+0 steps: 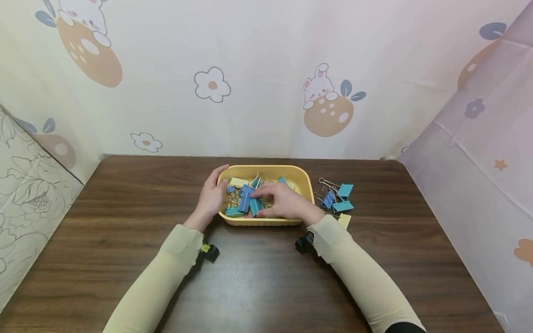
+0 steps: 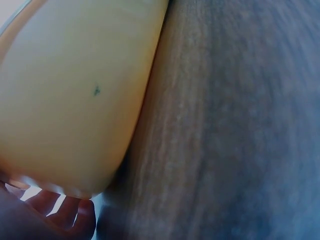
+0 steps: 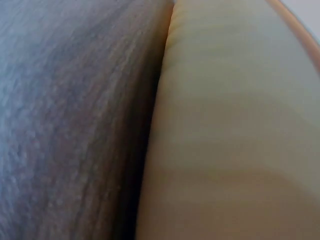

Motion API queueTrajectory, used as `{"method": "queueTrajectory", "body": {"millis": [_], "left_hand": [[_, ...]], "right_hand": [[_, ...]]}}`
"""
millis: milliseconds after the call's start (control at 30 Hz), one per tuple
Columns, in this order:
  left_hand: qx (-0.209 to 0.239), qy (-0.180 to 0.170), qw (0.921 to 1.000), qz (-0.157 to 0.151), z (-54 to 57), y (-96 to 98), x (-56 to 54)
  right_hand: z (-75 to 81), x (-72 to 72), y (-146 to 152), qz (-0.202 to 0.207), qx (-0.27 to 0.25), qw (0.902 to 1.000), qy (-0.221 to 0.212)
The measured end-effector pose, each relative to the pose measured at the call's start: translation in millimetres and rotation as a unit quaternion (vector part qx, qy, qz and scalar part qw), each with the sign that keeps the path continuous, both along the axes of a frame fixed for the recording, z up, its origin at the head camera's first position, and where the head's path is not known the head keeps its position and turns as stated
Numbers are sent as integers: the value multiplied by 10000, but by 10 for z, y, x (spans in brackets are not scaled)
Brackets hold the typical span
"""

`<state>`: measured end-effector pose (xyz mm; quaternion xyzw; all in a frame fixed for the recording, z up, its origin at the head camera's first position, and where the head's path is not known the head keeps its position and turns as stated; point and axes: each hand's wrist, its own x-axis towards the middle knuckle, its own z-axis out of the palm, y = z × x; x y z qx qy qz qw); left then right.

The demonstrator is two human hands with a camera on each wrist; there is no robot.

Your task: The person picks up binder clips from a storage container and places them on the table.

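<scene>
A yellow plastic basket (image 1: pixel 266 222) stands on the table, filled with blue, teal and pale yellow binder clips. My left hand (image 1: pixel 210 199) holds the basket at its left end, thumb over the rim; in the left wrist view its fingers (image 2: pixel 80 220) lie against the outer wall. Reaching over the front right of the rim, my right hand (image 1: pixel 281 202) has thumb and forefinger around a teal binder clip (image 1: pixel 255 206). A blue binder clip (image 1: pixel 244 202) lies just left of those fingertips. From the right wrist, only the basket's side wall (image 3: pixel 225 130) and wood show.
Right of the basket, several loose clips lie in a pile on the brown wooden table (image 1: pixel 250 286), among them a teal clip (image 1: pixel 343 206), a blue clip (image 1: pixel 328 200) and a pale yellow clip (image 1: pixel 344 220). A patterned curtain (image 1: pixel 258 120) hangs behind the table's far edge.
</scene>
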<state>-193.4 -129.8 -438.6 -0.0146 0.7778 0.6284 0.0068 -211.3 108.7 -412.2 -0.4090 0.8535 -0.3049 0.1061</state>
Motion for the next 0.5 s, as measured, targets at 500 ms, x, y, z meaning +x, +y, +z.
{"method": "queueTrajectory", "body": {"millis": [500], "left_hand": [[-12,-27,10000,33,3,6,-8]], "right_hand": [[76,12,70,-658,-1768,9757,-1119]]}}
